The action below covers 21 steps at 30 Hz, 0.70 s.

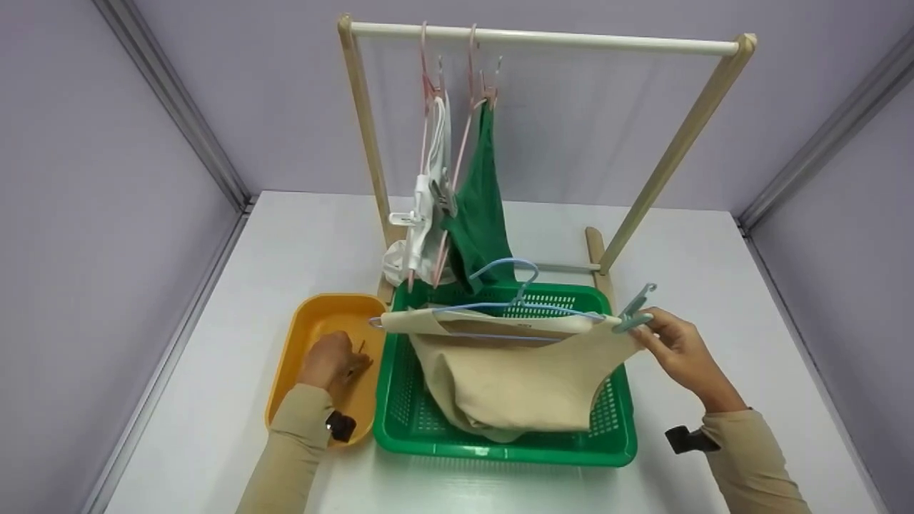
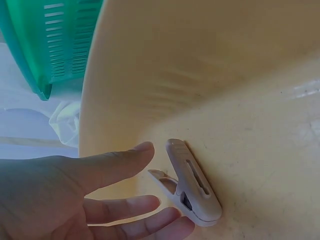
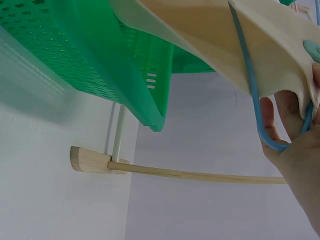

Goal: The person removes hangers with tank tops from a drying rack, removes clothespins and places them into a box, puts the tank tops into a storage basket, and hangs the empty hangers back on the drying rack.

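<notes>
My left hand (image 1: 330, 363) is down inside the orange tray (image 1: 284, 371). In the left wrist view a pale clothespin (image 2: 192, 182) lies on the tray's floor, close to the fingertips, with thumb and fingers spread apart. My right hand (image 1: 678, 350) grips the right end of a blue clothes hanger (image 1: 525, 305), together with the cloth there. A beige garment (image 1: 521, 385) hangs from this hanger over the green basket (image 1: 500, 451). A teal clothespin (image 1: 632, 314) clips the garment at its right end. The hanger's left end sticks out past the cloth.
Behind the basket stands a wooden rack with a white rail (image 1: 571, 41). From it hang a white garment (image 1: 428, 221) and a green garment (image 1: 482, 193) on pink hangers, with clips on them. Pale panels (image 1: 107, 214) enclose the white table (image 1: 714, 285).
</notes>
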Tool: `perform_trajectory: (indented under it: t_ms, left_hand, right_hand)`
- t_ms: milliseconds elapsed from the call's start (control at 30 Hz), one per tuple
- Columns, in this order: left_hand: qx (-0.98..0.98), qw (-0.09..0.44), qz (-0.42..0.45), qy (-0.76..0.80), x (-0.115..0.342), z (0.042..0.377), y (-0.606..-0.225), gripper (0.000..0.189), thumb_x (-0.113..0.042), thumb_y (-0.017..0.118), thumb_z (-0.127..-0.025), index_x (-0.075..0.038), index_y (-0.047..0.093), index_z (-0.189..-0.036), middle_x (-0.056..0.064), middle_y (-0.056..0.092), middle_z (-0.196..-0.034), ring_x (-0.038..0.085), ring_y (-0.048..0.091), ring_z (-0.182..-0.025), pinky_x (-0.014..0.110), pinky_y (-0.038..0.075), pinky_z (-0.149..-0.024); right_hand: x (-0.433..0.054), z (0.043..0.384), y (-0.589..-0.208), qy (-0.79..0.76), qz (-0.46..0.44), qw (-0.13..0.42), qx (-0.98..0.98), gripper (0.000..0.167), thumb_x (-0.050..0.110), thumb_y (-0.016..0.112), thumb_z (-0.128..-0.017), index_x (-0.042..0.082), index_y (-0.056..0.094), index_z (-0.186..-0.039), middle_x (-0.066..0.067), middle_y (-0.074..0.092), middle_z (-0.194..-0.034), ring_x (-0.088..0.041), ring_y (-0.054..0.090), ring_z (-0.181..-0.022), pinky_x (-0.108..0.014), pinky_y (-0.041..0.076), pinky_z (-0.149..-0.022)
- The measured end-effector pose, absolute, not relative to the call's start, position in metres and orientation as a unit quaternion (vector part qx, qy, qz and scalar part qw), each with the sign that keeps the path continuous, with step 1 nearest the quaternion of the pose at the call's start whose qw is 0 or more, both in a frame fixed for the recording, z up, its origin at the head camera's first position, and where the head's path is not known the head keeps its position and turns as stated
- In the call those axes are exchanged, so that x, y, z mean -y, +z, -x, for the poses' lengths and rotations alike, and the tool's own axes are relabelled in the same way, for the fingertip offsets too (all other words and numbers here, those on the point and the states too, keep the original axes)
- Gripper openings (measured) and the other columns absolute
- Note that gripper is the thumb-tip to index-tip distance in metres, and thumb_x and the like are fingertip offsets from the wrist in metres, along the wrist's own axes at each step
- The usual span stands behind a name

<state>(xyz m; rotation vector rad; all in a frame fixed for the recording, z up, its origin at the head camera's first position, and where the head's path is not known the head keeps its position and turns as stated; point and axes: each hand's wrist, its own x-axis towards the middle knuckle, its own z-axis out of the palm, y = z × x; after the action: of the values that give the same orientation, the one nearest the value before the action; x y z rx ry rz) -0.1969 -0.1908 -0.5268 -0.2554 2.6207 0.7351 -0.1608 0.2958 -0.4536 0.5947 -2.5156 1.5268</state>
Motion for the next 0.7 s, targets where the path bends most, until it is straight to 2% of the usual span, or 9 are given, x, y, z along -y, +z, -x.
perform_trajectory:
  t_ms: [33,100,167,200,267,300,433,700]
  left_hand:
    - [-0.940,0.200,0.088,0.263,0.191,0.197,-0.527,0.025,-0.023,0.069,-0.088,0.001,0.067,-0.081,0.000,0.044,-0.057,0.013,0.044,-0.054,0.021,0.031,-0.047]
    - [-0.939,0.195,0.088,0.268,0.192,0.196,-0.526,0.027,-0.023,0.068,-0.090,0.003,0.067,-0.091,0.007,0.057,-0.067,0.017,0.052,-0.061,0.025,0.044,-0.054]
    - [-0.938,0.189,0.090,0.275,0.192,0.195,-0.523,0.032,-0.025,0.065,-0.092,0.005,0.064,-0.104,0.016,0.067,-0.086,0.024,0.060,-0.076,0.034,0.054,-0.069]
    - [-0.938,0.183,0.091,0.278,0.192,0.195,-0.522,0.036,-0.025,0.064,-0.093,0.006,0.062,-0.110,0.020,0.068,-0.098,0.028,0.063,-0.084,0.039,0.056,-0.078]
    - [-0.939,0.167,0.094,0.286,0.192,0.195,-0.518,0.042,-0.027,0.061,-0.094,0.006,0.057,-0.121,0.025,0.064,-0.121,0.034,0.063,-0.102,0.049,0.052,-0.094]
    - [-0.940,0.155,0.094,0.289,0.192,0.195,-0.515,0.043,-0.027,0.060,-0.095,0.006,0.057,-0.122,0.025,0.063,-0.123,0.035,0.063,-0.105,0.050,0.052,-0.095]
    - [-0.946,0.075,0.081,0.306,0.189,0.194,-0.502,0.035,-0.024,0.057,-0.097,0.004,0.062,-0.118,0.023,0.066,-0.116,0.034,0.065,-0.098,0.046,0.056,-0.086]
    - [-0.920,-0.139,0.003,0.367,0.176,0.182,-0.466,0.018,-0.009,0.059,-0.094,0.006,0.067,-0.102,0.021,0.070,-0.093,0.031,0.067,-0.084,0.043,0.058,-0.076]
  right_hand:
    - [-0.296,0.161,-0.453,0.506,-0.195,0.069,0.837,0.011,-0.010,0.053,-0.092,-0.009,0.062,-0.098,0.024,0.064,-0.093,0.006,0.062,-0.081,-0.011,0.055,-0.073]
    - [-0.296,0.161,-0.453,0.510,-0.198,0.070,0.834,0.011,-0.010,0.053,-0.092,-0.009,0.061,-0.098,0.024,0.065,-0.092,0.006,0.062,-0.080,-0.010,0.055,-0.072]
    - [-0.296,0.161,-0.454,0.515,-0.200,0.069,0.831,0.011,-0.011,0.053,-0.091,-0.010,0.061,-0.098,0.024,0.066,-0.092,0.006,0.062,-0.080,-0.010,0.054,-0.071]
    - [-0.296,0.161,-0.454,0.517,-0.200,0.069,0.829,0.011,-0.011,0.053,-0.091,-0.010,0.061,-0.098,0.024,0.066,-0.092,0.006,0.062,-0.080,-0.010,0.054,-0.071]
    - [-0.295,0.161,-0.455,0.523,-0.202,0.071,0.825,0.011,-0.012,0.052,-0.091,-0.011,0.061,-0.098,0.023,0.066,-0.091,0.006,0.061,-0.079,-0.011,0.053,-0.069]
    - [-0.295,0.161,-0.455,0.523,-0.201,0.072,0.825,0.011,-0.012,0.052,-0.091,-0.011,0.061,-0.098,0.023,0.066,-0.091,0.005,0.061,-0.079,-0.011,0.053,-0.069]
    - [-0.294,0.162,-0.456,0.521,-0.197,0.077,0.827,0.011,-0.012,0.053,-0.091,-0.010,0.061,-0.098,0.023,0.065,-0.091,0.005,0.060,-0.078,-0.011,0.053,-0.069]
    - [-0.292,0.162,-0.458,0.517,-0.192,0.087,0.829,0.011,-0.013,0.053,-0.090,-0.010,0.062,-0.097,0.022,0.065,-0.088,0.004,0.057,-0.075,-0.011,0.051,-0.066]
